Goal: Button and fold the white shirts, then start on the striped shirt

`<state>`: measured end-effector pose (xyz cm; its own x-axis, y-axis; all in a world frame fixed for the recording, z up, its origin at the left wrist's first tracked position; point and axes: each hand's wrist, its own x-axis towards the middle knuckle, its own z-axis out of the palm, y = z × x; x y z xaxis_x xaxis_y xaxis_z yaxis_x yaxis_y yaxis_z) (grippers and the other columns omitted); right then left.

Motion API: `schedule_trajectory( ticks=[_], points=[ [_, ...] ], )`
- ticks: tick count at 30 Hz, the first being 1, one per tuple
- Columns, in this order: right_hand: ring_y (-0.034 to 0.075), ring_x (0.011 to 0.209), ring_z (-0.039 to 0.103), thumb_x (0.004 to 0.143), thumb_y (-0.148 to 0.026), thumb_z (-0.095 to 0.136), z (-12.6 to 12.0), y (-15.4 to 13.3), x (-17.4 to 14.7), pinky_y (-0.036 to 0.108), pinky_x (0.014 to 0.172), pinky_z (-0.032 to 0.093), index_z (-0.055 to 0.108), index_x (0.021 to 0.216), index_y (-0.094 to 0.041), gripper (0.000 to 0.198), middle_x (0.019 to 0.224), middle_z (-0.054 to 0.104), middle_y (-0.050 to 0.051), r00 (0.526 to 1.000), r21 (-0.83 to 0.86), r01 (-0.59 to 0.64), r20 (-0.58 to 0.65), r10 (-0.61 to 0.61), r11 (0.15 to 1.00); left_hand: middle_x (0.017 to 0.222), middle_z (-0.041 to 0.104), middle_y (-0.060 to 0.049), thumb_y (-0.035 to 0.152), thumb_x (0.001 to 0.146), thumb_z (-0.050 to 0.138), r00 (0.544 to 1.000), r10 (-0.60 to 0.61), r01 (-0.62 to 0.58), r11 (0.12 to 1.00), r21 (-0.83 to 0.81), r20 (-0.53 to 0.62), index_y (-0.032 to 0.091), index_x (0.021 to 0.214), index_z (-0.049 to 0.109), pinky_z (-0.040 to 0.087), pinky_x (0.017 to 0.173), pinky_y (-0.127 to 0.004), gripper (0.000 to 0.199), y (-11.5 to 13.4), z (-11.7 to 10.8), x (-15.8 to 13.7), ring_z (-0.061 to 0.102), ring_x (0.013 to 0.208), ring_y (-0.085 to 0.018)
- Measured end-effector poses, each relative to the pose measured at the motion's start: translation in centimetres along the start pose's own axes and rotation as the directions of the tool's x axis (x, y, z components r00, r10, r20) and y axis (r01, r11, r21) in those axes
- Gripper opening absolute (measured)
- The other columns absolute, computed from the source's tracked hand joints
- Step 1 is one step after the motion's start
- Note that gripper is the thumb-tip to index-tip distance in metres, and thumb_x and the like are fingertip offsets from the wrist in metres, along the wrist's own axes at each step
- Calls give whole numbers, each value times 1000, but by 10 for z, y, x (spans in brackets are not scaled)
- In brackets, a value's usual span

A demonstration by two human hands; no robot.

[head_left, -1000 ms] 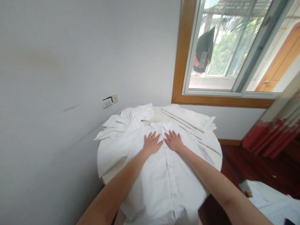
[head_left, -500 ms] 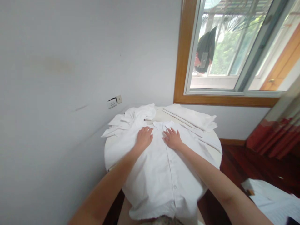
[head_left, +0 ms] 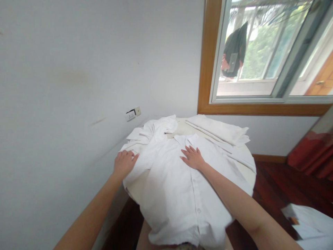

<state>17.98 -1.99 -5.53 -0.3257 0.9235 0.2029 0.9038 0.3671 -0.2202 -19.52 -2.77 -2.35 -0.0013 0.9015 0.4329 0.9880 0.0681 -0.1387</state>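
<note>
A white button-up shirt (head_left: 171, 198) lies front side up over a round cream table (head_left: 137, 185), its collar at the far side and its hem hanging over the near edge. My right hand (head_left: 193, 158) rests flat on the shirt just below the collar, fingers spread. At the table's left edge, my left hand (head_left: 125, 164) is over the shirt's left-lying sleeve, fingers slightly bent and thumb apart; no grip on the cloth shows. Just beyond it is a crumpled white garment (head_left: 158, 126).
A folded white garment (head_left: 220, 130) lies at the table's back right. The wall with a socket (head_left: 130, 115) stands close on the left, and a wood-framed window (head_left: 204, 86) is behind. White papers or packaging (head_left: 312, 222), blurred, sit at lower right.
My left hand has moved left from the shirt's chest to the sleeve at the table edge. My right hand stays on the shirt below the collar. The view has shifted slightly left.
</note>
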Motion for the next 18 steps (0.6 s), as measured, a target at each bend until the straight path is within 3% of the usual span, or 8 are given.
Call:
schedule_trajectory(
  ticks=[6,10,18],
  points=[
    [29,140,23,92,-59,28,2,1,1,56,110,14,42,140,-31,58,151,32,7,1000,-15,10,-22,-10,1000,103,64,-14,55,86,35,995,36,-26,994,-108,92,16,103,63,38,94,-41,51,-31,28,4,55,105,-29],
    [29,140,23,92,-59,29,2,1,1,56,110,14,42,140,-31,57,151,31,6,1000,-6,2,-18,-2,1000,96,65,-12,51,87,31,988,29,-15,995,-96,149,16,106,61,41,90,-40,50,-46,31,0,59,96,-28],
    [28,140,23,92,-59,29,0,-1,0,54,110,14,41,141,-31,57,152,31,5,1000,-29,-11,-12,10,1000,78,66,-9,60,83,29,974,40,1,984,-180,221,21,77,64,42,87,-41,53,-72,24,-9,60,88,-28]
  ],
)
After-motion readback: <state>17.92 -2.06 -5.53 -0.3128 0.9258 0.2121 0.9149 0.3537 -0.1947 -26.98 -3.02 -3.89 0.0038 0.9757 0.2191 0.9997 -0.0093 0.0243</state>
